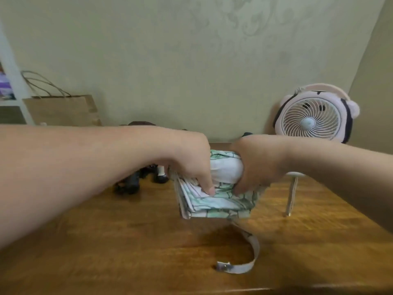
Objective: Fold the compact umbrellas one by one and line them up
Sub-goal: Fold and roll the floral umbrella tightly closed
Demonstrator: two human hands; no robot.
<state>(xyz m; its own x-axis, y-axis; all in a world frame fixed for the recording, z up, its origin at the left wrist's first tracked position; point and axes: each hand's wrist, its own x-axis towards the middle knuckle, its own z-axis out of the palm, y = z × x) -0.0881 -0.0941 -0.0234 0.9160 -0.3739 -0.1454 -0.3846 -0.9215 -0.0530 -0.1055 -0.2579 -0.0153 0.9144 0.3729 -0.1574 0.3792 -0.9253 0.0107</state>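
Umbrella (214,203), white-green folds, left hand (191,165) and right hand (257,165) gripping it, strap (253,248) apparently loose

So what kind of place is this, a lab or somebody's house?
Most likely a room in a home: a wooden table, a small pink desk fan against patterned wallpaper, and a brown paper shopping bag at the back.

Both bare forearms reach in from the sides and meet in the middle. The left hand (189,160) lies knuckles up, its thumb (209,189) pinching down on the folded umbrella (219,206). The right hand (260,165) faces it, fingers (239,188) curled round the bundle's upper part. The two hands are close together, the wrists roughly level.
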